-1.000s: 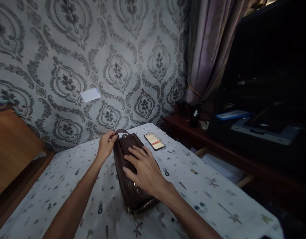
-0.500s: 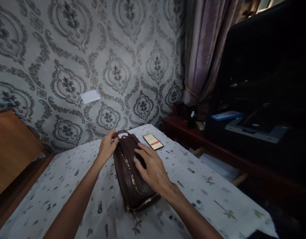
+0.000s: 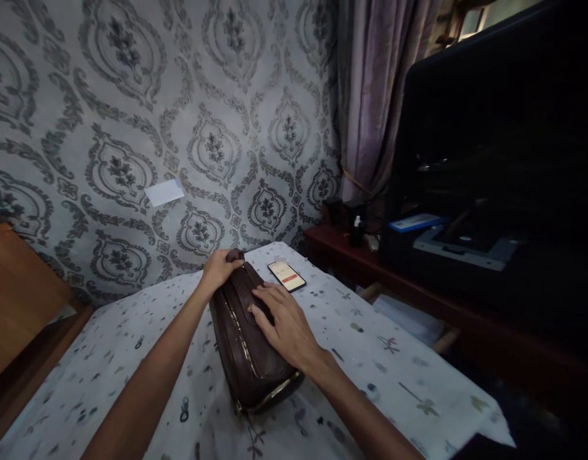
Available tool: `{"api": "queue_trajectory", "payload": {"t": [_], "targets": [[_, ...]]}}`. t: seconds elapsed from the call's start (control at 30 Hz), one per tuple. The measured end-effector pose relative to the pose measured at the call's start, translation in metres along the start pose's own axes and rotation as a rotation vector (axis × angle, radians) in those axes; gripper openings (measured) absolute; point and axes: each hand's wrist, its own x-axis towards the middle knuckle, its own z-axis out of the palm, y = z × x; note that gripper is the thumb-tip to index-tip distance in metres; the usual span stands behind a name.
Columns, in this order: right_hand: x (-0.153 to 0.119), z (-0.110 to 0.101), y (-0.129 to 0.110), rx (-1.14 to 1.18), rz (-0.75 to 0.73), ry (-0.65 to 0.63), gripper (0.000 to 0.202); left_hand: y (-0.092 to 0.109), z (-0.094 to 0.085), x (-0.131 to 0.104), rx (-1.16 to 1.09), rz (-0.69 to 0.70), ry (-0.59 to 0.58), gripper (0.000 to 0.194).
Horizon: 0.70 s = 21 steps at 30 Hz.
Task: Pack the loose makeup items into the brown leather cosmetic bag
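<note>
A dark brown leather bag with gold-toned zippers lies lengthwise on a bed or table covered by a white patterned sheet. At its far end, my left hand is closed around the raised strap handle. My right hand lies over the bag's right side, its fingers curved and its thumb on top, gripping the bag near the strap's lower end; the fingertips' exact hold is partly hidden. Just beyond the right hand, a phone with a lit screen lies on the sheet.
A patterned sheet covers the surface. To the right stand a dark red shelf with a small bottle, an open drawer and a large black object. A wooden board is at left. Behind is papered wall.
My left hand has lifted the strap handle and folded it toward the bag's top. The right hand's fingers have drawn closer together on the bag. The view has shifted slightly.
</note>
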Motion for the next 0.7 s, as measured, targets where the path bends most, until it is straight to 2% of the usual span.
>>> {"api": "queue_trajectory", "payload": {"t": [0.3, 0.7], "targets": [[0.002, -0.001, -0.004, -0.029, 0.022, -0.046, 0.030, -0.002, 0.014, -0.009, -0.190, -0.034, 0.110, 0.021], [0.002, -0.001, -0.004, -0.027, -0.001, -0.039, 0.030, 0.014, 0.008, -0.028, -0.230, 0.033, 0.073, 0.021]]}}
